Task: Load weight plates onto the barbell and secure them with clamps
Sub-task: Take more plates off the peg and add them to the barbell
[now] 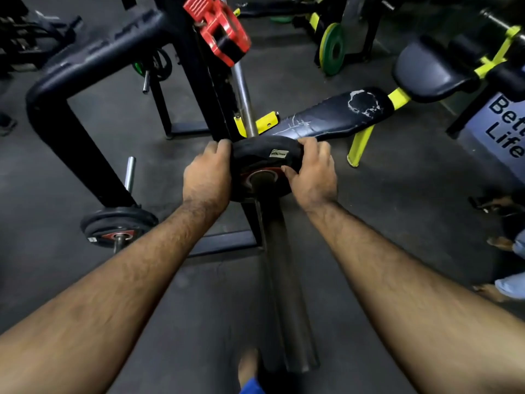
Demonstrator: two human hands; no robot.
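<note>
A small black weight plate [264,157] with a red ring round its hole sits on the barbell sleeve [281,280], which runs from the plate toward me. My left hand [206,172] grips the plate's left edge and my right hand [309,173] grips its right edge. Beyond the plate the steel bar [243,95] continues away through the rack. A red clamp [217,27] is at the top of the view, near the rack upright.
A black rack frame [85,66] stands to the left, with stacked black plates [118,224] on a peg at its foot. A worn black bench [332,115] with yellow legs lies to the right. A green-and-yellow plate [332,48] leans at the back. Another person's feet [500,243] are at the right edge.
</note>
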